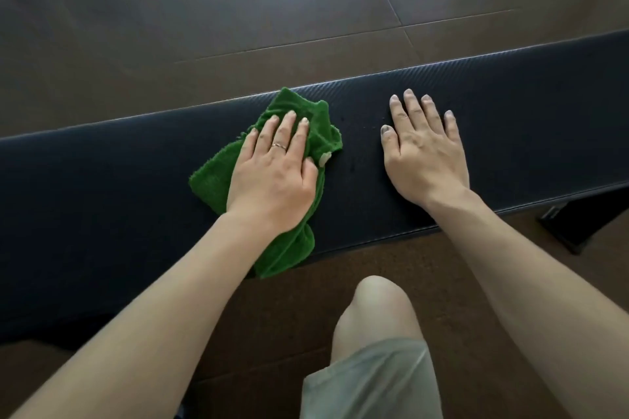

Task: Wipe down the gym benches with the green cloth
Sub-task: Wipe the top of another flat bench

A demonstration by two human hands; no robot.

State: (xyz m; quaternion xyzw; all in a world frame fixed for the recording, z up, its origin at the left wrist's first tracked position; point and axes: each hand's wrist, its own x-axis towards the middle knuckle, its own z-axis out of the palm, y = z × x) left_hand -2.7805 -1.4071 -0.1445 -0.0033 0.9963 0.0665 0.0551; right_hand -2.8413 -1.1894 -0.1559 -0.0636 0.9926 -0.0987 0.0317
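Green cloth flat under your left hand; right hand open, bracing desk. Press evenly, overlap strokes.

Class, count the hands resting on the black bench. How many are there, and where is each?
2. The left hand presses flat on the green cloth at mid-bench; the right hand lies flat on bare padding beside it. None appears hidden.

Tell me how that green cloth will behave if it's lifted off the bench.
The green cloth is rumpled and folded under the left hand, so it would likely hang limp. Its nubby pile suggests grip, not slip. One corner already droops over the bench edge, suggesting little stiffness.
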